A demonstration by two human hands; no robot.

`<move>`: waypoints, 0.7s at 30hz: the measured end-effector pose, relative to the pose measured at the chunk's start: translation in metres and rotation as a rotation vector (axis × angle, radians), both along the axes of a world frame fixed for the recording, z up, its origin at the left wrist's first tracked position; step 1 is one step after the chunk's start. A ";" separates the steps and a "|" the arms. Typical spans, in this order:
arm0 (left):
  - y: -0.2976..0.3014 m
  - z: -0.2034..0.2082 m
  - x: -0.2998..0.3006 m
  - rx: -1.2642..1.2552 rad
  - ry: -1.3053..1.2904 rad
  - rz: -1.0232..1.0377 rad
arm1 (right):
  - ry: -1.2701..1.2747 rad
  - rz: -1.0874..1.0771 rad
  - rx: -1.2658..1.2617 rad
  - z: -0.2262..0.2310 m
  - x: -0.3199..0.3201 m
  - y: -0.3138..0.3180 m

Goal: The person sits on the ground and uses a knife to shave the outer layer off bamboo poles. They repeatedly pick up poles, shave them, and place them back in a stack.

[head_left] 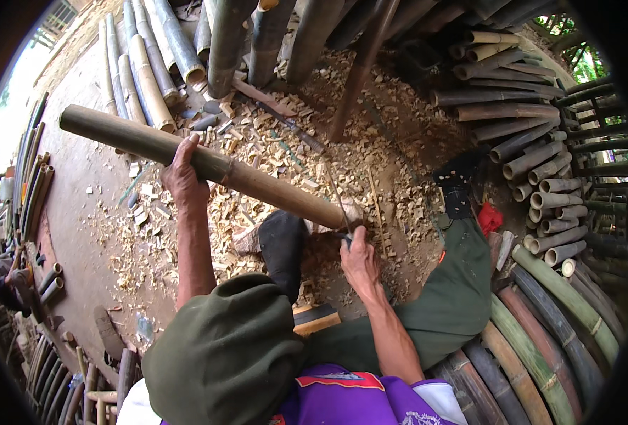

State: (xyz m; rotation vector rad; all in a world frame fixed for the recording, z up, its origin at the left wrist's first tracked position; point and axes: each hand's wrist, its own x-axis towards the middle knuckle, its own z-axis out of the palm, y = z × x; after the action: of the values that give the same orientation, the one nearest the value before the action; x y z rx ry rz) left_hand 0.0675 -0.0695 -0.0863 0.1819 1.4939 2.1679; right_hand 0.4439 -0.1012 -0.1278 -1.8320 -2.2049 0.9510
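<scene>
A thick brown bamboo pole [264, 185] slants across the middle, from the upper left down to a cut end near the centre. Around its upper half my left hand [185, 171] is closed, thumb on top. My right hand [361, 261] grips the dark handle of a knife [337, 191]. Its thin blade, seen nearly edge-on, passes beside the pole's lower end; whether it touches is unclear. A pale wood block [354, 210] shows under that end. Just below the pole is my foot in a dark sock [283, 244].
Wood chips [250, 212] litter the ground. Bamboo poles [144, 71] lie at the upper left, with cut lengths stacked [551, 205] on the right and more poles [534, 340] at the lower right. A dark rod [362, 71] slants down at the top. A red cloth [490, 218] lies by my right leg.
</scene>
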 end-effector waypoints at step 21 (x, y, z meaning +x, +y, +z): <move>-0.021 0.002 -0.003 0.195 -0.007 -0.257 | 0.430 -0.007 0.286 0.052 -0.006 -0.004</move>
State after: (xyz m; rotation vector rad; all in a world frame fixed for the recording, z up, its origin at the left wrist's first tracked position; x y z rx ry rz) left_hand 0.0641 -0.0909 -0.0844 0.4090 1.1818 2.0978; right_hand 0.4381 -0.1055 -0.0757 -1.3599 -1.9483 0.8747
